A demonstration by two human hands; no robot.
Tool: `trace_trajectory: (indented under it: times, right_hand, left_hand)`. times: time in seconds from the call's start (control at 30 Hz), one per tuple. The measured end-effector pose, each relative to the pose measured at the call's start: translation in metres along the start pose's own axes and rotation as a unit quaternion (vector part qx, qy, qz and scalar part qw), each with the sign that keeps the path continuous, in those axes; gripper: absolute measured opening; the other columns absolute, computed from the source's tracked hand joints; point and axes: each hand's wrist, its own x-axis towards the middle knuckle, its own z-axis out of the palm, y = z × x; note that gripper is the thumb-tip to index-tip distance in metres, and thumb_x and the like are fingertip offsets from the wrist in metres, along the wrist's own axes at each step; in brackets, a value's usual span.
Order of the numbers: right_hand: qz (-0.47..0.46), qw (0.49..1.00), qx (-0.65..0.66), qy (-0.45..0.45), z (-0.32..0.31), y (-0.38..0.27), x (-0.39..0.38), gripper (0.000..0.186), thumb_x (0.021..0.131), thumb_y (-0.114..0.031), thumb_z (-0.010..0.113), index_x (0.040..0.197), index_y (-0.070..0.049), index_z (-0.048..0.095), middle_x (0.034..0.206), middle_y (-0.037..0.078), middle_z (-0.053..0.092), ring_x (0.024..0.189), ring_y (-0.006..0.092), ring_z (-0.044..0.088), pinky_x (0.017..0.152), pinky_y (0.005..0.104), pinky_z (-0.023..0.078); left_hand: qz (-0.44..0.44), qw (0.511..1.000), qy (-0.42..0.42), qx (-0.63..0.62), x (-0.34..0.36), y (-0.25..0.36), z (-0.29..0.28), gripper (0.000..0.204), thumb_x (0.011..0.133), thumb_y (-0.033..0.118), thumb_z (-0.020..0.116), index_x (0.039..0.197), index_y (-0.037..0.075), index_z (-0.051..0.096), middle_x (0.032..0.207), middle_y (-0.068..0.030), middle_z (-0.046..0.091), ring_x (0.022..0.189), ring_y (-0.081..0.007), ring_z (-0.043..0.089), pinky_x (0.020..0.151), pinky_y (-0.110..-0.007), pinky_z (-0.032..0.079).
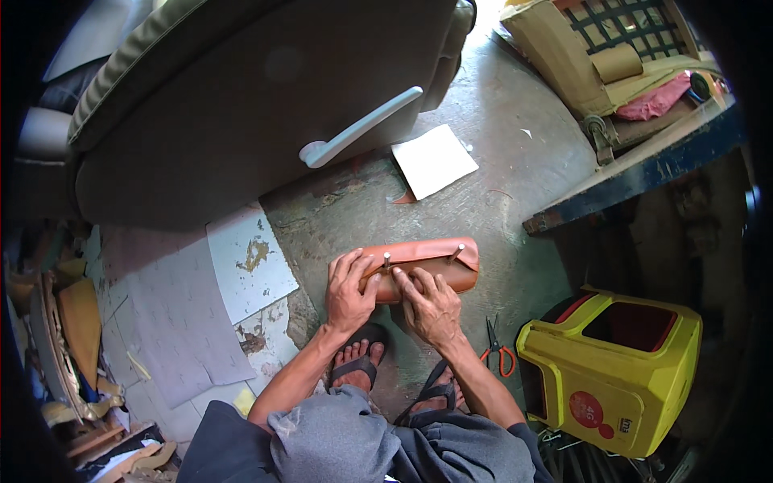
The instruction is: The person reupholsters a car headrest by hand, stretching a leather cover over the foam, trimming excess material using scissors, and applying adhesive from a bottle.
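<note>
A reddish-orange upholstered pad (423,248) lies crosswise near my feet, with two metal posts (456,253) sticking up and a darker strip between its folded edges. My left hand (350,294) grips its left end, fingers curled over it beside the left post. My right hand (427,302) presses on the near part of the pad with bent fingers, its fingertips close to my left thumb. Scissors with orange handles (498,354) lie on the floor to the right of my right hand.
A large dark upholstered piece (225,97) with a pale lever (362,121) stands ahead. A white square sheet (435,161) and grey sheets (177,314) lie on the floor. Right are a blue-edged platform (620,181) with cardboard (555,48) and a yellow box (612,386). Scraps (97,330) pile left.
</note>
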Motion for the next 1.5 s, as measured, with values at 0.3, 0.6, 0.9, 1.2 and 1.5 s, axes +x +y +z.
trace_trajectory:
  times: [0.3, 0.6, 0.9, 1.2, 1.5]
  right_hand:
    - [0.109, 0.988, 0.023, -0.107, 0.003, -0.018, 0.013, 0.059, 0.085, -0.015, 0.068, 0.143, -0.022, 0.06, 0.118, 0.007, 0.058, 0.094, 0.0269, 0.07, 0.067, 0.0456, 0.06]
    - [0.137, 0.978, -0.008, -0.156, -0.001, -0.023, 0.02, 0.052, 0.09, -0.02, 0.068, 0.141, -0.025, 0.06, 0.12, 0.008, 0.056, 0.08, 0.0327, 0.073, 0.06, 0.0488, 0.059]
    - [0.142, 0.982, 0.025, -0.121, 0.003, -0.022, 0.013, 0.048, 0.09, -0.022, 0.067, 0.138, -0.021, 0.062, 0.125, 0.012, 0.055, 0.077, 0.0365, 0.074, 0.064, 0.0531, 0.059]
    - [0.144, 0.981, 0.031, -0.124, -0.014, -0.012, 0.004, 0.052, 0.085, -0.017, 0.07, 0.137, -0.027, 0.065, 0.119, 0.009, 0.059, 0.092, 0.0297, 0.071, 0.071, 0.0471, 0.061]
    - [0.409, 0.901, -0.027, -0.14, -0.048, 0.059, -0.163, 0.063, 0.091, -0.016, 0.067, 0.15, -0.004, 0.051, 0.128, 0.027, 0.059, 0.112, 0.0431, 0.062, 0.095, 0.049, 0.052]
  left_hand:
    - [-0.036, 0.997, 0.037, -0.065, 0.004, -0.01, 0.012, 0.024, 0.079, 0.004, 0.075, 0.103, 0.009, 0.077, 0.108, -0.0084, 0.071, 0.104, -0.0309, 0.06, 0.095, -0.041, 0.047]
    - [0.002, 0.997, 0.074, 0.005, 0.012, -0.002, 0.019, 0.018, 0.083, 0.008, 0.072, 0.1, 0.01, 0.073, 0.098, -0.008, 0.064, 0.094, -0.0311, 0.057, 0.087, -0.042, 0.047]
    - [0.067, 0.993, 0.098, 0.017, 0.005, -0.012, 0.027, 0.021, 0.085, 0.011, 0.075, 0.107, 0.01, 0.076, 0.119, -0.0119, 0.069, 0.12, -0.0358, 0.061, 0.104, -0.045, 0.046]
    - [0.053, 0.987, 0.021, -0.15, -0.006, -0.011, 0.027, 0.028, 0.081, 0.002, 0.081, 0.109, 0.008, 0.076, 0.124, -0.0104, 0.071, 0.129, -0.0339, 0.059, 0.112, -0.044, 0.045]
    - [-0.018, 0.981, 0.099, -0.167, -0.03, 0.031, 0.035, 0.009, 0.082, 0.005, 0.08, 0.087, 0.008, 0.073, 0.108, -0.0055, 0.071, 0.122, -0.0306, 0.061, 0.112, -0.048, 0.036]
